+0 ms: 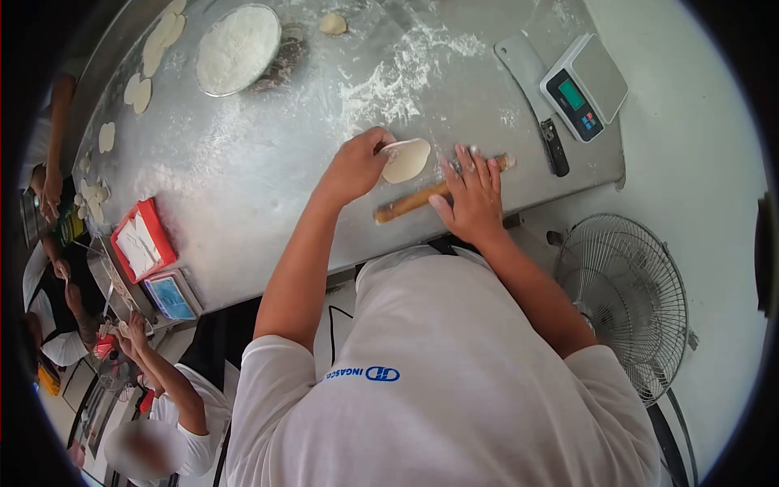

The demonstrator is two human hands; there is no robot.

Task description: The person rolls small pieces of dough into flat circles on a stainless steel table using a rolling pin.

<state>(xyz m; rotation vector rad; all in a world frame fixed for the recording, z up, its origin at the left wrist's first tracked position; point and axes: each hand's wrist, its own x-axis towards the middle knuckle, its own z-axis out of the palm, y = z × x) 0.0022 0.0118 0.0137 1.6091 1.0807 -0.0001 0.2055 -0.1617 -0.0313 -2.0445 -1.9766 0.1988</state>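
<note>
My left hand (357,166) pinches the near-left edge of a thin oval dough wrapper (406,161), with thumb and fingers closed on it. The wrapper is pale and lies at or just above the steel table. My right hand (474,199) lies flat across a wooden rolling pin (410,204), fingers stretched out and spread, not wrapped round it. The pin rests slantwise near the table's front edge, just below the wrapper. Flour marks my right fingertips.
A bowl of flour (238,50), a dough ball (333,23) and several wrappers (152,53) are on the steel table (268,154). A cleaver (523,69) and a scale (572,93) stand right, a red tray (158,231) left. A fan (625,300) and co-workers (199,406) flank the table.
</note>
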